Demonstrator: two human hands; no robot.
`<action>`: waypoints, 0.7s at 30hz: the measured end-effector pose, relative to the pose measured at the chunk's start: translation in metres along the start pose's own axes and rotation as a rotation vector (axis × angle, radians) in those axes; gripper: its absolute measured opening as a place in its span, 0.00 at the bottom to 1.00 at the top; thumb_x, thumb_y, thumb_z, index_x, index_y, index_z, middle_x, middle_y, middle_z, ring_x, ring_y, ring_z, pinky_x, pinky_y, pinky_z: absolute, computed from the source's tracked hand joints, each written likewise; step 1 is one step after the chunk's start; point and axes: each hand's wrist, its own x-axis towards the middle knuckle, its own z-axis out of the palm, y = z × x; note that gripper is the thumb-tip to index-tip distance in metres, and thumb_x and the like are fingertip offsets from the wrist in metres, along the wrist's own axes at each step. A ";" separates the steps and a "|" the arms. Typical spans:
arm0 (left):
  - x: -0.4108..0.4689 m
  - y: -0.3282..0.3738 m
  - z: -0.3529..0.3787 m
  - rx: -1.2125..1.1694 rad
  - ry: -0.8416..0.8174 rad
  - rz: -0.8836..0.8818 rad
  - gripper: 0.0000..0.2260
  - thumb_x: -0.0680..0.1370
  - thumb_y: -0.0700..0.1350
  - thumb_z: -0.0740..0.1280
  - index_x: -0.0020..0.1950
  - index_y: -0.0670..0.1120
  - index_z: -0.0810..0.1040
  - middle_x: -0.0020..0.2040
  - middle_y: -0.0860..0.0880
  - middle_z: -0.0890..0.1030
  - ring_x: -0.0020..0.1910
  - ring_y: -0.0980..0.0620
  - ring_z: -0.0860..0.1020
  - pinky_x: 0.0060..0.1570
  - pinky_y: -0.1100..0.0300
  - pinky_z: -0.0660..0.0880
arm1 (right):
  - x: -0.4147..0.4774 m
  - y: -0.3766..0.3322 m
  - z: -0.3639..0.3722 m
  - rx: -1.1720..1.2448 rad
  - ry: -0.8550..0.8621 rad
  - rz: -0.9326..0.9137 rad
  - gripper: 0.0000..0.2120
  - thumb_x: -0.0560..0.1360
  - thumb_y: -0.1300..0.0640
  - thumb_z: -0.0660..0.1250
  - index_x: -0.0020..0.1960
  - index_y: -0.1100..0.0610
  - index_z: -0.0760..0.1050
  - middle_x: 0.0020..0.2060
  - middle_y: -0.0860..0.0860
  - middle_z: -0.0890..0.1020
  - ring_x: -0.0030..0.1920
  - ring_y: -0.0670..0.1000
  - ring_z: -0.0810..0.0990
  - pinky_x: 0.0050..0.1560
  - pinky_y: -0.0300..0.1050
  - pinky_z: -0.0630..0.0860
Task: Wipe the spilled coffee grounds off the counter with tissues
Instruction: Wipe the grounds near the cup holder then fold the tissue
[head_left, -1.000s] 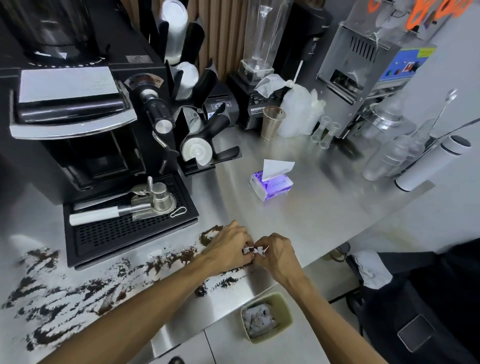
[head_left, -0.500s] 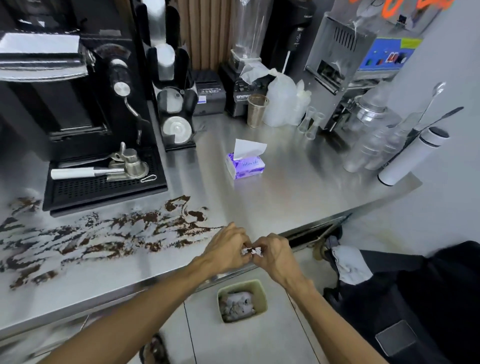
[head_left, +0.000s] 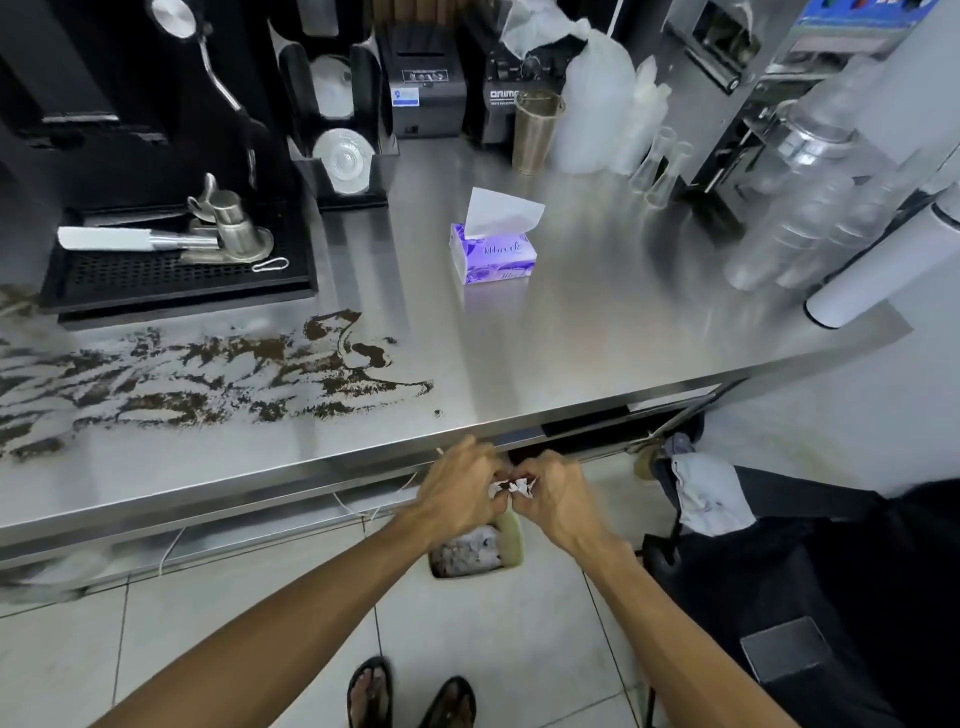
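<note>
Dark coffee grounds (head_left: 208, 379) lie smeared in streaks across the left half of the steel counter (head_left: 597, 353). A purple tissue box (head_left: 491, 254) with a white sheet sticking up stands mid-counter. My left hand (head_left: 460, 491) and my right hand (head_left: 556, 493) are pressed together just off the counter's front edge, both pinching one small crumpled, soiled tissue (head_left: 514, 487). They hover directly above a small green bin (head_left: 514, 538) on the floor that holds used tissues.
A black drip tray (head_left: 171, 280) with a metal tamper sits at the back left beneath the espresso machine. Clear bottles (head_left: 795, 208) and a white tumbler (head_left: 883, 270) crowd the right end. A black bag (head_left: 810, 571) stands on the floor to the right.
Both hands, still holding the crumpled tissue, have drawn back from the counter top past its front edge and now sit over the bin; the view has tilted down toward the floor.
</note>
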 end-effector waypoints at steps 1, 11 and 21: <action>0.002 -0.005 0.012 0.008 0.000 -0.008 0.15 0.75 0.53 0.70 0.59 0.48 0.81 0.53 0.50 0.79 0.52 0.51 0.71 0.51 0.57 0.70 | 0.002 0.007 0.008 0.001 -0.016 0.000 0.11 0.65 0.59 0.77 0.46 0.56 0.83 0.38 0.51 0.78 0.33 0.48 0.74 0.35 0.38 0.70; 0.024 -0.115 0.225 0.034 -0.102 -0.003 0.12 0.74 0.49 0.69 0.55 0.49 0.83 0.55 0.51 0.80 0.58 0.48 0.73 0.59 0.55 0.71 | 0.032 0.127 0.201 -0.064 -0.087 0.070 0.09 0.67 0.61 0.75 0.47 0.54 0.84 0.40 0.52 0.81 0.35 0.49 0.77 0.40 0.44 0.78; 0.023 -0.208 0.410 -0.021 -0.339 -0.066 0.19 0.77 0.50 0.68 0.65 0.44 0.76 0.66 0.45 0.73 0.67 0.45 0.70 0.66 0.58 0.65 | 0.035 0.243 0.379 -0.035 -0.171 0.182 0.12 0.69 0.56 0.71 0.52 0.56 0.83 0.46 0.50 0.85 0.45 0.49 0.83 0.49 0.43 0.78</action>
